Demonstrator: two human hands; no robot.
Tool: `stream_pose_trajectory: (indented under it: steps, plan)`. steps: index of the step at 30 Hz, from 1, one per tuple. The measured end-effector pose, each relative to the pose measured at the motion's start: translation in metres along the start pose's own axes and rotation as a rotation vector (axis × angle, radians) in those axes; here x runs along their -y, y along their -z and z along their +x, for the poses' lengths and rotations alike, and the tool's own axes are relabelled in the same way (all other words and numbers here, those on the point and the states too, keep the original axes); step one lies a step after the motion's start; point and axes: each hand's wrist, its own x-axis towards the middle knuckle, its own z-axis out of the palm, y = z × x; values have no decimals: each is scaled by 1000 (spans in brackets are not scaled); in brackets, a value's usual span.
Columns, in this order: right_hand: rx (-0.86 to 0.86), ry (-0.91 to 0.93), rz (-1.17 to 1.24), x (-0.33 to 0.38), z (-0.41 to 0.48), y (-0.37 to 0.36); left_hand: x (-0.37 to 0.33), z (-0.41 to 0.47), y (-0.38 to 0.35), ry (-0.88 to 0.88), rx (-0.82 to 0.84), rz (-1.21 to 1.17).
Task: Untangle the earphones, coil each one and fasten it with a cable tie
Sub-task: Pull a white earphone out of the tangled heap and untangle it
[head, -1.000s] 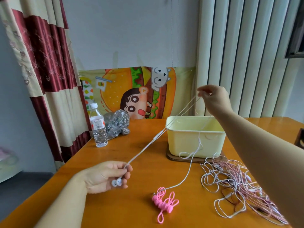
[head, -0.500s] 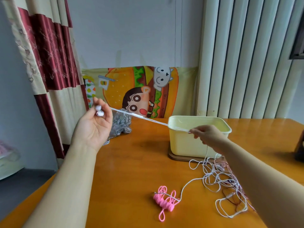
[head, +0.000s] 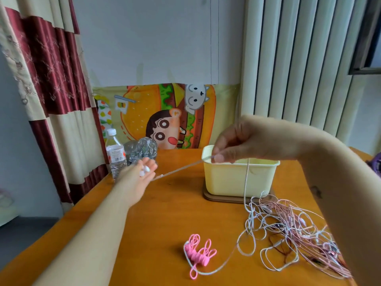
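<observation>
One white earphone (head: pixel 179 171) is stretched taut above the table (head: pixel 165 213), between the two hands; its earbuds (head: pixel 145 170) are held in the upturned left hand (head: pixel 140 178), near the base of the fingers, though blur hides how the fingers close on them; the cable is pinched between thumb and fingertips of the right hand (head: pixel 247 139), which is raised over the near left corner of the box (head: pixel 237 178). From that pinch the remainder of the cable hangs straight down in front of the box and runs into the tangle (head: pixel 299 230) of white and pink cables lying on the table to the right; one white loop passes round the near side of the pink earphone (head: pixel 198 252). The span is judged to be kept tight so that the freed length stays straight and apart from the tangle while the rest is drawn out; coiling is not yet begun.

The pink earphone lies coiled and bound round its middle, near the front of the table; whether a tie secures it cannot be told. The box stands on a brown board (head: pixel 216 198); a bottle (head: pixel 115 153) and a crumpled plastic bag (head: pixel 142 149) stand at the far left edge, well apart from the cables.
</observation>
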Motion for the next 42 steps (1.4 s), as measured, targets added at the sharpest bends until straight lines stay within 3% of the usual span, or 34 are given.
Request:
stream_pose_trajectory:
  steps: [3,9,13,21,24,29,38,42]
  plan:
    - [-125,94,31,16,2,4,18,-13,-17,16,246,439]
    - [-517,81,154,4,15,9,34,-44,-42,43,581,732]
    - [-713,19,214,-13,26,14,33,-63,-53,42,673,737]
    - [-926,-174,300,-58,45,20,18,-93,-66,161,820,321]
    - [-927,-299,332,-82,49,12,6,-98,-71,151,877,157]
    - [-740,-419,233,-104,46,-29,-17,-96,-81,69,791,51]
    - [-866,-352,368,-100,50,-19,-16,-77,-66,43,662,431]
    - [-647,-453,296,-106,45,-25,-24,-71,-71,40,582,501]
